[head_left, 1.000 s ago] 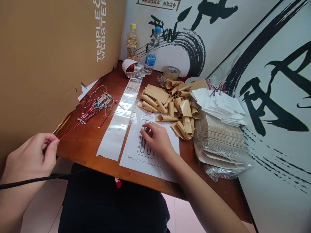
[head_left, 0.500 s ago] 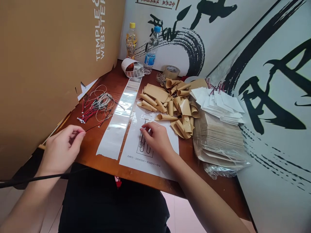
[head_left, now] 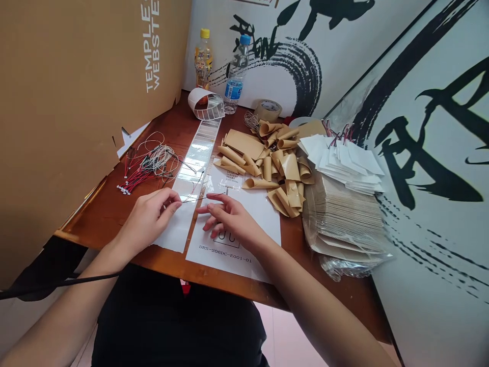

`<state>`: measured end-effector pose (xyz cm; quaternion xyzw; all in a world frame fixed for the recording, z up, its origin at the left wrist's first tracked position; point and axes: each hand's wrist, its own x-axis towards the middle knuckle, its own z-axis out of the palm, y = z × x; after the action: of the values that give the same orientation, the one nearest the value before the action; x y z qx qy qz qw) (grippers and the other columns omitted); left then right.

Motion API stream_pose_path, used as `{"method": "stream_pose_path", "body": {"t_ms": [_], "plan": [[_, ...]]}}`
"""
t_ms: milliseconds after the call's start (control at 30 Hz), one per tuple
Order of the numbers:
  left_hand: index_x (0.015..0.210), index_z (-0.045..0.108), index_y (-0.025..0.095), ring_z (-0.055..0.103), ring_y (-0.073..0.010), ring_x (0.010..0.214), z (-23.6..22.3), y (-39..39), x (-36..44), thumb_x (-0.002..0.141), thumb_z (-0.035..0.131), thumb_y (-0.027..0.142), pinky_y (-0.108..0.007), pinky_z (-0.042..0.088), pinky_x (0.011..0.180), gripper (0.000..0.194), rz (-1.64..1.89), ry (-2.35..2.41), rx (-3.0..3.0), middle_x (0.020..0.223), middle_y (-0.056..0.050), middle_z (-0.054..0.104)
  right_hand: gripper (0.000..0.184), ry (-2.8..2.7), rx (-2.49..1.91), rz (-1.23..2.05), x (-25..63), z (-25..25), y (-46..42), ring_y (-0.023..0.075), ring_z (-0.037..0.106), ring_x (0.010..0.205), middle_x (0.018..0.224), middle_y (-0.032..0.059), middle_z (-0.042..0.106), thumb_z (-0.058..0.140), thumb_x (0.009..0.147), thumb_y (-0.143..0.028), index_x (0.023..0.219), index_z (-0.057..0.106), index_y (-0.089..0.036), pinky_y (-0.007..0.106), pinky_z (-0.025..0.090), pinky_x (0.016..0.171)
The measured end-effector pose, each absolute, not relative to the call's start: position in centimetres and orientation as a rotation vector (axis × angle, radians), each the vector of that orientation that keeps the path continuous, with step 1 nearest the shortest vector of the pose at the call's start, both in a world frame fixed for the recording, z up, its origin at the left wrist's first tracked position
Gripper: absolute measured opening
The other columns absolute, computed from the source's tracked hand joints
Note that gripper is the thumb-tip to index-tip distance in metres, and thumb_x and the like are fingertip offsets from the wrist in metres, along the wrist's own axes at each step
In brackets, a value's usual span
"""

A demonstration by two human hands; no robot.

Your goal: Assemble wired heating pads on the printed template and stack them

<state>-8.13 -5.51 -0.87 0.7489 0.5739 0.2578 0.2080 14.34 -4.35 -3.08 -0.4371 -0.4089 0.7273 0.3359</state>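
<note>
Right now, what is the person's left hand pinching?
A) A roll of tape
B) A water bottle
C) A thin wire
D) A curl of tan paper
C: the left hand has its fingertips closed on a thin wire that runs out to the right from them.

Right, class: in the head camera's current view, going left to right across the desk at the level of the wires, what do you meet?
Cardboard panel → bundle of red and black wires → clear film strip → curled kraft paper pieces → white cards → brush-painted wall panel
</note>
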Motion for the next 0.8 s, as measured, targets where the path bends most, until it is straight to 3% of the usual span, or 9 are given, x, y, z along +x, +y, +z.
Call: {"method": "stream_pose_path", "body": {"t_ms": [267,467,567,633,700,733,800], "plan": [[0.092,0.069,0.022,0.057,-0.0134,0.064,-0.8,-5.6,-8.7,0.099,0.054,0.041,-0.026,0.042,0.062,0.026,0.624,1.424,2.123,0.079,0.001,0.069,0.053,-0.909,-1.099,2.040,13.2,-2.3,-3.3,0.0111,0.069,0.059,0.104,0.0107,0.079,0.089,0.077,-0.033,0.114,0.054,-0.019,0.025,0.060,0.054],[0.090,0.070,0.022,0.061,-0.0143,0.067,0.3,-4.8,-9.3,0.094,0.059,0.049,-0.026,0.045,0.063,0.030,0.634,1.456,2.074,0.082,0.000,0.072,0.035,-0.915,-1.228,1.957,9.4,-1.6,-0.5,0.0072,0.055,0.048,0.079,0.0030,0.074,0.086,0.078,-0.018,0.097,0.057,-0.018,0.021,0.051,0.045],[0.088,0.070,0.021,0.059,-0.0142,0.065,0.3,-3.8,-10.6,0.096,0.054,0.047,-0.027,0.045,0.065,0.031,0.722,1.659,2.091,0.078,0.000,0.071,0.021,-0.943,-1.236,1.931,8.0,-1.8,1.0,0.0053,0.050,0.047,0.073,0.0011,0.070,0.081,0.081,-0.013,0.080,0.061,-0.017,0.019,0.047,0.043],[0.084,0.069,0.020,0.058,-0.0143,0.067,-0.1,-2.9,-11.7,0.096,0.052,0.040,-0.028,0.044,0.069,0.029,0.818,1.881,2.148,0.078,-0.001,0.069,0.020,-0.958,-1.230,1.921,7.5,-1.8,1.7,0.0048,0.049,0.048,0.073,0.0014,0.069,0.076,0.085,-0.012,0.073,0.061,-0.017,0.019,0.046,0.043],[0.084,0.072,0.019,0.058,-0.0151,0.070,-0.8,-1.7,-12.6,0.092,0.057,0.037,-0.029,0.044,0.072,0.024,0.701,1.952,2.209,0.080,-0.002,0.069,0.021,-0.970,-1.212,1.921,7.3,-1.6,2.1,0.0048,0.048,0.050,0.074,0.0016,0.069,0.072,0.088,-0.012,0.070,0.061,-0.017,0.019,0.046,0.044],[0.089,0.073,0.019,0.059,-0.0154,0.072,-1.1,-1.2,-12.9,0.089,0.062,0.037,-0.029,0.044,0.072,0.021,0.667,1.975,2.198,0.083,-0.002,0.068,0.021,-0.977,-1.200,1.926,7.2,-1.4,2.3,0.0050,0.048,0.050,0.075,0.0017,0.069,0.070,0.089,-0.011,0.070,0.062,-0.017,0.019,0.046,0.044],[0.111,0.075,0.021,0.061,-0.0167,0.077,-1.5,-0.2,-13.1,0.084,0.070,0.038,-0.029,0.044,0.072,0.032,0.618,2.005,2.200,0.089,-0.001,0.069,0.020,-0.990,-1.179,1.939,7.2,-1.1,2.5,0.0054,0.048,0.051,0.075,0.0016,0.069,0.070,0.089,-0.011,0.071,0.063,-0.017,0.019,0.047,0.044]]}}
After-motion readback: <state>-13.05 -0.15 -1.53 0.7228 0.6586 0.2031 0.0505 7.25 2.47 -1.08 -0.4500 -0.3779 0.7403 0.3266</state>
